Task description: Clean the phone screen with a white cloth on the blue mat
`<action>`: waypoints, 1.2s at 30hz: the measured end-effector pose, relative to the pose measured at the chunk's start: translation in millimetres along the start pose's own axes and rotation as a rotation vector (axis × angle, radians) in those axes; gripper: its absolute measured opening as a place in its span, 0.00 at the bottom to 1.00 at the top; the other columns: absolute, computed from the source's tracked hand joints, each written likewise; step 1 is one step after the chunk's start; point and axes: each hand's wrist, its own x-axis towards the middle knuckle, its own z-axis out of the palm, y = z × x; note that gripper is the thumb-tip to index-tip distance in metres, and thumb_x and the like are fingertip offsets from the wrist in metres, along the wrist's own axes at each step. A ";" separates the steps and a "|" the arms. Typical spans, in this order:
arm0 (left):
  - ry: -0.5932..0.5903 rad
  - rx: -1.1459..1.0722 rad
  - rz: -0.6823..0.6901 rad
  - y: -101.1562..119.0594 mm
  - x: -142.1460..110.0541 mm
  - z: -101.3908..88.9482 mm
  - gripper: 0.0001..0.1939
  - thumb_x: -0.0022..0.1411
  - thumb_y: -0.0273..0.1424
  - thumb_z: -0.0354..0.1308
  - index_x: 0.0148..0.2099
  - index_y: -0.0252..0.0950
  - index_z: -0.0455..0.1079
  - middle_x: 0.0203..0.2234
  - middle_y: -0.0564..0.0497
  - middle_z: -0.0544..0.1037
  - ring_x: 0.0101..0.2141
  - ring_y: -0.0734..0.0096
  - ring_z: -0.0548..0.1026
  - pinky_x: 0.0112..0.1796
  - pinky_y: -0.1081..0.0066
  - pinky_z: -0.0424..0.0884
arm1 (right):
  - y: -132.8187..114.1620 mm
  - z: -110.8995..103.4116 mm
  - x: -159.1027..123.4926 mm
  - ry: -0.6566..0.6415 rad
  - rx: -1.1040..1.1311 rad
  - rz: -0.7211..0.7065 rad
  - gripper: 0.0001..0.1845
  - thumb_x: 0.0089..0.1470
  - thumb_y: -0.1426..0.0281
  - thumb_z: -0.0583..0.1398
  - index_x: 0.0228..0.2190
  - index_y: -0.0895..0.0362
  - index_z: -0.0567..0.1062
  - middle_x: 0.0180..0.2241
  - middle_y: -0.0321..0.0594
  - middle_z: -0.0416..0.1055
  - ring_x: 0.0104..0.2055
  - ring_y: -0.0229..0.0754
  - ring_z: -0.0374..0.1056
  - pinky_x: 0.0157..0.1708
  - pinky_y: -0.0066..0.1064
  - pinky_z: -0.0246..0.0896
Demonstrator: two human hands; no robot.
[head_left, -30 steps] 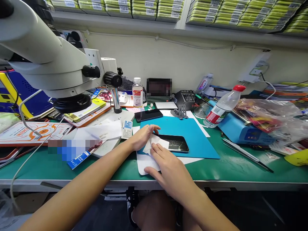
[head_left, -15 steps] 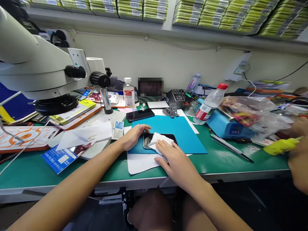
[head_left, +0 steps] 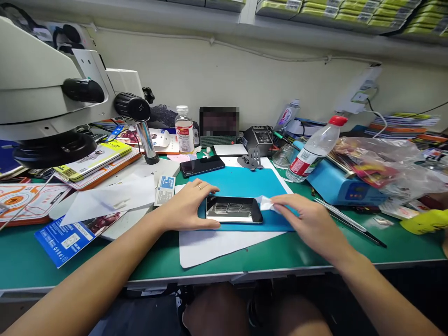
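A black smartphone lies face up on a blue mat, with reflections across its screen. My left hand is around its left end, the thumb at the near edge and the fingers at the far edge. Just off the phone's right end, my right hand is closed, pinching a crumpled white tissue between thumb and fingers. A sheet of white paper sticks out from under the mat's near side.
A second dark phone lies behind the mat. On the left stands a microscope over books and papers. To the right are a plastic bottle, a blue box and tweezers. A yellow item sits at the far right.
My right hand has moved right with the tissue, off the phone, uncovering the screen. The fingers and thumb of my left hand now span the phone's left end. The view has shifted slightly.
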 end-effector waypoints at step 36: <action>0.274 -0.514 -0.154 7.7 2.1 20.7 0.48 0.51 0.39 0.73 0.68 0.47 0.53 0.61 0.44 0.69 0.59 0.51 0.70 0.57 0.57 0.71 | -1.9 65.3 65.5 -0.272 0.273 -0.307 0.39 0.52 0.54 0.66 0.63 0.45 0.64 0.50 0.44 0.75 0.45 0.54 0.75 0.33 0.37 0.75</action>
